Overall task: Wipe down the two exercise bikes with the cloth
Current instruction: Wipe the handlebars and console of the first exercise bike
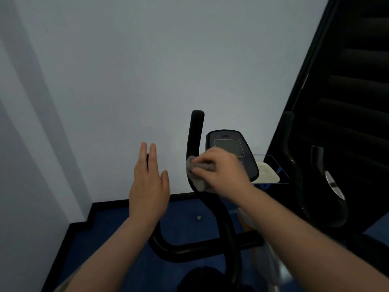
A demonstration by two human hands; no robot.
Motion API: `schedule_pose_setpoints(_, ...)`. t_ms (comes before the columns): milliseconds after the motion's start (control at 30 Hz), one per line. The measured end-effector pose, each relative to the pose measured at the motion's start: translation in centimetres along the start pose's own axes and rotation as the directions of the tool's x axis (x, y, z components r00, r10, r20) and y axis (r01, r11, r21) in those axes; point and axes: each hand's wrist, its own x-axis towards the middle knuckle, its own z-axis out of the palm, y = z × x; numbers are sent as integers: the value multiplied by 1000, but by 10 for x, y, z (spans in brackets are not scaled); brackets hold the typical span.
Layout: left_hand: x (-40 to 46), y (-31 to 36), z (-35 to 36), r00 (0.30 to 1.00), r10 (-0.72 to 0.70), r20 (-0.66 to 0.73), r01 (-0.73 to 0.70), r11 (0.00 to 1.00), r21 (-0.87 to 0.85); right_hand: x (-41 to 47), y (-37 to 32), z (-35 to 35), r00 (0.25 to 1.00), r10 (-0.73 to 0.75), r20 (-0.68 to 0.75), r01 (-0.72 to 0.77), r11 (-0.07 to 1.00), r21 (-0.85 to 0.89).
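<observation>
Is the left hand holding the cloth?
No, the left hand is open and empty; the right hand grips the cloth.

We can read no text; the small red mark on the dark oval bike console [231, 152] is too blurred.

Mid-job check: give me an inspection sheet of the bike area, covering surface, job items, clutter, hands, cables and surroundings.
Surface: blue floor with a black skirting edge along the wall.
Job's things: grey cloth pressed on the upright handlebar of the near exercise bike; its console is dark. A second bike stands at the right.
Clutter: a small pale speck on the floor; a white pad on a blue wire rack behind the console.
Hands: right hand grips the cloth; left hand is held flat, fingers straight, holding nothing.
Cables: nothing seen.
Surroundings: plain pale wall; dark slatted panel at the right.
</observation>
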Motion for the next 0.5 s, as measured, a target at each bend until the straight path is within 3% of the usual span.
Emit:
schedule_pose_setpoints(167, -2, 2, 0, 999, -20, -44, 19, 1000, -16, -45, 9, 32, 987, -102, -128, 95, 994, -61)
schedule_pose_setpoints(333, -2, 1, 0, 999, -41, -33, 40, 999, -32, -50, 20, 3, 999, -49, -12, 48, 999, -23)
schedule_pose_setpoints(500, -2, 0, 1, 999, -46, -29, 44, 998, -42, 3, -10, 18, 977, -20, -212, 12, 999, -39)
